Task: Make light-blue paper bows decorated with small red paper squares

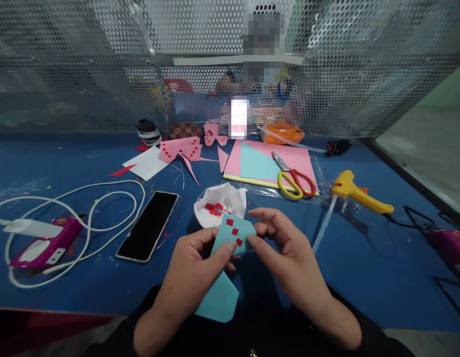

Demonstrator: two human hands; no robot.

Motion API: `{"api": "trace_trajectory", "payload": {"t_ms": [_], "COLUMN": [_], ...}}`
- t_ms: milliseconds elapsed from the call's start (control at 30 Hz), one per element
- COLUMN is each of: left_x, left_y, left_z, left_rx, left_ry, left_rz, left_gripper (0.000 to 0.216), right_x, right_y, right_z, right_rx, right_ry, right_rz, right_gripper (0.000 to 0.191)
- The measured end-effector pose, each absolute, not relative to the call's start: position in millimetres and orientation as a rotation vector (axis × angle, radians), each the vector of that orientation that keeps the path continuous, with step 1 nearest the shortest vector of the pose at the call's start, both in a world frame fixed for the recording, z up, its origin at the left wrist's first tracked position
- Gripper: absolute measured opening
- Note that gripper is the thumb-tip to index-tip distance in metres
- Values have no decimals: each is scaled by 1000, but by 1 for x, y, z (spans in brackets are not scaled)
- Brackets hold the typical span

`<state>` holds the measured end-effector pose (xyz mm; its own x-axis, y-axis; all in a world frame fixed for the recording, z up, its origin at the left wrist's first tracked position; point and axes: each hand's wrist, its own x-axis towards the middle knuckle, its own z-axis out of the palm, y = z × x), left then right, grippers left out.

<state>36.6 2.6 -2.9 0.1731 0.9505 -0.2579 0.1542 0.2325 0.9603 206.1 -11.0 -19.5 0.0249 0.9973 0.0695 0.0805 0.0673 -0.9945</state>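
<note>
Between my hands is a folded turquoise paper piece (218, 300) with three red squares (234, 231) in a diagonal row on its upper part. My left hand (198, 270) is closed round its middle, the thumb pressed beside the lowest square. At the upper part's right edge, my right hand (285, 248) pinches the paper between thumb and fingers. Just beyond the paper stands a bowl lined with white paper (235, 198), holding small red paper bits (215, 209). Pink folded paper butterflies (181, 149) with red squares lie farther back.
Scissors (289, 178) lie on pink and turquoise paper sheets (233, 153). A yellow glue gun (360, 193) rests at the right. On the left are a phone (148, 225), a white cable (120, 192) and a purple power strip (53, 243). A perforated metal screen (200, 37) closes off the back.
</note>
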Motion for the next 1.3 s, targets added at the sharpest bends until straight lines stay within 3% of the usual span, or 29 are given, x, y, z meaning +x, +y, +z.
{"api": "trace_trajectory", "payload": {"t_ms": [200, 433, 800, 967, 1300], "left_x": [35, 37, 37, 39, 38], "left_y": [2, 6, 4, 4, 4], "left_z": [-8, -3, -3, -1, -4], "left_rx": [1112, 1311, 1213, 1238, 1249], "left_ry": [1164, 1285, 1211, 1280, 1288], "left_rz": [828, 779, 820, 789, 772], "left_gripper": [24, 15, 27, 16, 18], "right_x": [206, 203, 204, 203, 203], "right_y": [-11, -11, -13, -13, -14], "right_z": [-18, -18, -17, -17, -18], "right_rx": [-1248, -1211, -1213, -1208, -1217], "right_ry": [-1277, -1302, -1309, -1330, -1337], "right_rz": [1103, 1144, 1147, 1143, 1118], "right_gripper": [28, 27, 25, 24, 25]}}
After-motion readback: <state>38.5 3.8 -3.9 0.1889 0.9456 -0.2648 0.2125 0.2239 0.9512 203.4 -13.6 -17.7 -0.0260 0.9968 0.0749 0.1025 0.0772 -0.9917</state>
